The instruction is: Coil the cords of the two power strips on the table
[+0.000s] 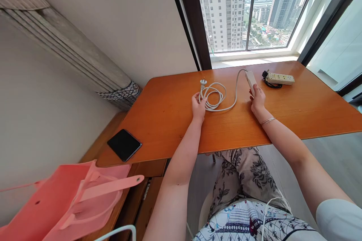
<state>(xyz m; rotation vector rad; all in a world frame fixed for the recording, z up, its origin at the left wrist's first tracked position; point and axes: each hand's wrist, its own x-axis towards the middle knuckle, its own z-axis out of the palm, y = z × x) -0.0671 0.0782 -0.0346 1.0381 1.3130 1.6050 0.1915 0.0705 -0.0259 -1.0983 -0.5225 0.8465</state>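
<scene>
My left hand (199,106) is closed around the loosely coiled white cable (216,94), near the white plug (203,82) with its metal pins pointing up. On the right, my right hand (257,99) grips the lower end of a white power strip (250,79). The cable runs from the coil up to the strip's far end. A second, cream-coloured power strip (281,79) lies farther right, its black cord (273,83) bundled beside it with a black plug. Neither hand touches that one.
The orange-brown wooden table (166,113) stands against the window. A black phone or tablet (124,145) lies near its left front corner. Below left is a pink bag (76,199) with a strap. A curtain (70,56) is gathered at the left wall.
</scene>
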